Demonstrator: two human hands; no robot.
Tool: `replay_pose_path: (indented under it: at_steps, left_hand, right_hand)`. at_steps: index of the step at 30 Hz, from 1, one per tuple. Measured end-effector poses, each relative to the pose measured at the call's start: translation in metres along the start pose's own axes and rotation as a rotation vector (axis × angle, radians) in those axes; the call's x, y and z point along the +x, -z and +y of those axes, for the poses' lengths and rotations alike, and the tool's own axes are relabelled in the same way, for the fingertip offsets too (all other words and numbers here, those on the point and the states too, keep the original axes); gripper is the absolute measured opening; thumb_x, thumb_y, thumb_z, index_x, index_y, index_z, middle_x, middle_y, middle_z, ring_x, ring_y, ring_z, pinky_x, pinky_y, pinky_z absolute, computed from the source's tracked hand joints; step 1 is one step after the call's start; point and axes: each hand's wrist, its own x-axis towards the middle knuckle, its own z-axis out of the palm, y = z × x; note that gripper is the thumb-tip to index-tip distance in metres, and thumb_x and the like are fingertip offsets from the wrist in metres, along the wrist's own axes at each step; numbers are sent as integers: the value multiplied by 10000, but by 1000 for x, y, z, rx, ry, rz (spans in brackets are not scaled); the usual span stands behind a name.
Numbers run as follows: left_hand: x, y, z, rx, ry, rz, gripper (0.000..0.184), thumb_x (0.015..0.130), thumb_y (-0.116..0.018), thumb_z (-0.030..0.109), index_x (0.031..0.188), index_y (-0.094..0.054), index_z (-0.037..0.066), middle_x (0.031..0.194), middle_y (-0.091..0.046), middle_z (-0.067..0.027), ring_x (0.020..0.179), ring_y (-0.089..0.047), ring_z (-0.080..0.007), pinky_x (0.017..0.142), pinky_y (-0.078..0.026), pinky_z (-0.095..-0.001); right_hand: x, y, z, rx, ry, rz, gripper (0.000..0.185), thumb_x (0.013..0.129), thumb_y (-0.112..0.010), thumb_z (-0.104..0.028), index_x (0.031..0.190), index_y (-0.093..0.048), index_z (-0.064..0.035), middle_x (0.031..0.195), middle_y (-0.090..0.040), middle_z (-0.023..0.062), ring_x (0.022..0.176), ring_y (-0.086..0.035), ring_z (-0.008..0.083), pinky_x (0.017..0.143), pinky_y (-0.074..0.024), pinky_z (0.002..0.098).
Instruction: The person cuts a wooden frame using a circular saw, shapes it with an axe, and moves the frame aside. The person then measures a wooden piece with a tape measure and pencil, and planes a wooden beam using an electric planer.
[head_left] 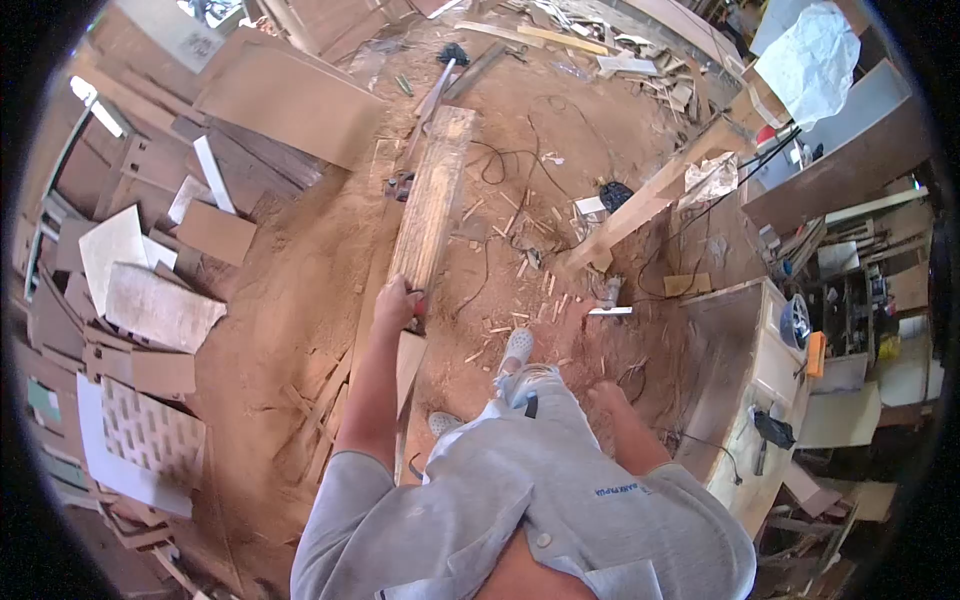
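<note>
My left hand [397,303] is closed over the near end of a long wooden plank [436,190]. The plank stretches away from me, its grain showing light and dark streaks. Beside the fingers, a small red and dark object [419,308] shows in part; its kind is not clear. Low at my side hangs my right hand [607,397], apart from the plank. Its fingers are too blurred to read.
Wood offcuts [525,265] and cables [487,160] litter the brown floor ahead. An upright timber post [650,205] stands right of centre, near a wooden cabinet [735,370]. Boards and sheets [165,305] lie in piles on the left.
</note>
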Motion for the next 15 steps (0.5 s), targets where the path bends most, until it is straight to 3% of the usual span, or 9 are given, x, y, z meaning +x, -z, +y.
replay_pose_path:
  at_steps: [3, 7, 9, 13, 14, 15]
  left_hand:
    - [15, 6, -12, 206, -236, 50, 350, 851, -823, 314, 1020, -704, 31, 1027, -715, -239, 1021, -683, -423, 908, -542, -518]
    - [29, 20, 13, 167, 46, -166, 374, 846, -834, 347, 1019, -734, 31, 1105, -730, -237, 1062, -689, -415, 951, -539, -507]
    - [34, 31, 40, 144, 258, -318, 416, 846, -835, 365, 1071, -737, 30, 1162, -735, -234, 1115, -687, -410, 985, -533, -502]
    - [55, 21, 72, 197, 360, -209, 497, 859, -831, 399, 1171, -719, 28, 1228, -731, -230, 1194, -673, -405, 1012, -529, -481]
    - [60, 19, 89, 174, 342, -159, 505, 867, -827, 398, 1191, -713, 28, 1221, -732, -232, 1200, -672, -406, 1010, -530, -480]
    - [67, 16, 105, 147, 324, -103, 512, 876, -823, 398, 1211, -706, 28, 1215, -734, -233, 1207, -670, -407, 1008, -531, -480]
  right_hand:
    - [-24, -3, 29, 218, -165, -115, 413, 931, -604, -401, 1080, -784, -60, 1146, -745, 231, 1116, -699, 410, 978, -538, 510]
    - [10, 31, 39, 291, -182, -229, 411, 924, -597, -394, 1043, -786, -50, 1104, -747, 240, 1076, -709, 419, 948, -544, 513]
    - [54, 62, 40, 271, -115, -230, 410, 920, -593, -391, 1024, -787, -45, 1083, -748, 245, 1056, -714, 424, 934, -547, 515]
    - [197, 151, 24, 116, 178, -79, 411, 913, -586, -384, 987, -789, -35, 1041, -750, 254, 1015, -724, 433, 904, -553, 518]
    - [246, 144, 30, 193, 234, 31, 404, 948, -537, -356, 985, -774, -32, 1010, -744, 260, 972, -725, 428, 871, -552, 533]
    - [300, 145, 34, 163, 371, -16, 356, 956, -554, -321, 957, -760, -30, 983, -736, 263, 937, -722, 425, 838, -557, 519]
